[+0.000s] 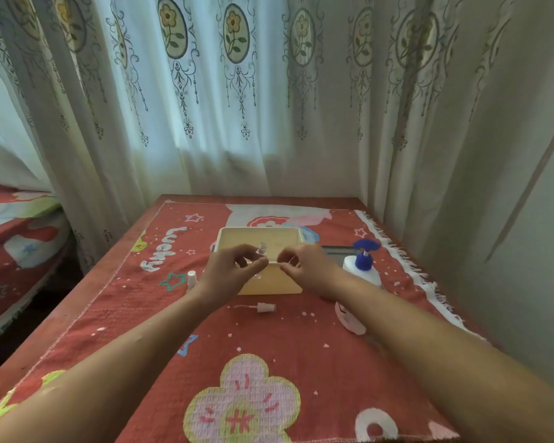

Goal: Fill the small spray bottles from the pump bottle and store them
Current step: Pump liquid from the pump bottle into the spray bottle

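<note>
Head view: small clear spray bottle pinched by the left hand over a cream rectangular box.
The right hand is curled alongside; its hold cannot be told.

**Occlusions / unknowns**

Small spray bottle: only the threaded neck shows, the body is buried under the left hand. Right hand: whatever its fingertips pinch is too small to tell. Pump bottle: base is behind the right wrist. Dark flat item past the box: unidentifiable. Both elbows are cut off by the frame edge.
</note>
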A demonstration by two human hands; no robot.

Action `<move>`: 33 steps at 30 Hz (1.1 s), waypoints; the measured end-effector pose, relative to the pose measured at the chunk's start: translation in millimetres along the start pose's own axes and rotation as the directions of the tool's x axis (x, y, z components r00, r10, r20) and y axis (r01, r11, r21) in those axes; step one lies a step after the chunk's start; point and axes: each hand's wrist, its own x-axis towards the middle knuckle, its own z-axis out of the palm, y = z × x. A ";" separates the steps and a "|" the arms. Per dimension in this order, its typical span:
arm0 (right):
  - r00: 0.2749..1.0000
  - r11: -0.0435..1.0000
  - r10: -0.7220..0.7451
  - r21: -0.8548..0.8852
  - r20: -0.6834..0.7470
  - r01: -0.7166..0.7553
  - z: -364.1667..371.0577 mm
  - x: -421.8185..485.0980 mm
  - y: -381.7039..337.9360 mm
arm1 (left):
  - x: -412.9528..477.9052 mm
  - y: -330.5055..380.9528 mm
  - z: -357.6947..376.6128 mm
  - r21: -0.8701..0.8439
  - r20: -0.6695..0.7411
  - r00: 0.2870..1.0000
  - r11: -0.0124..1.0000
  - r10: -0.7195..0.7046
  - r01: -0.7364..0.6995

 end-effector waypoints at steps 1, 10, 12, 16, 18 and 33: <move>1.000 1.000 -0.005 0.009 -0.024 0.005 -9.3 0.4 -2.3 | 0.0 4.3 2.7 -0.011 -0.001 1.000 1.000 -0.004 0.004; 0.985 0.994 0.040 0.105 -0.166 -0.023 -89.4 -15.3 1.2 | 16.0 40.4 44.1 -0.057 0.033 0.999 0.998 0.031 -0.029; 0.976 0.984 0.104 0.161 -0.191 -0.074 -100.8 -16.0 14.7 | 21.1 50.8 56.2 -0.078 0.056 0.997 0.996 0.045 -0.040; 0.938 0.911 0.256 0.383 -0.234 -0.153 -104.3 -21.6 47.8 | 27.5 64.1 80.0 -0.049 0.132 0.990 0.998 0.040 -0.034; 0.919 0.841 0.344 0.497 -0.192 -0.211 -94.2 -27.1 63.6 | 28.2 65.3 90.2 -0.046 0.194 0.981 0.999 0.028 -0.019; 0.831 0.554 0.539 0.801 -0.138 -0.227 -38.8 -43.6 75.2 | 30.2 80.8 113.1 -0.177 0.199 0.977 0.983 0.082 -0.046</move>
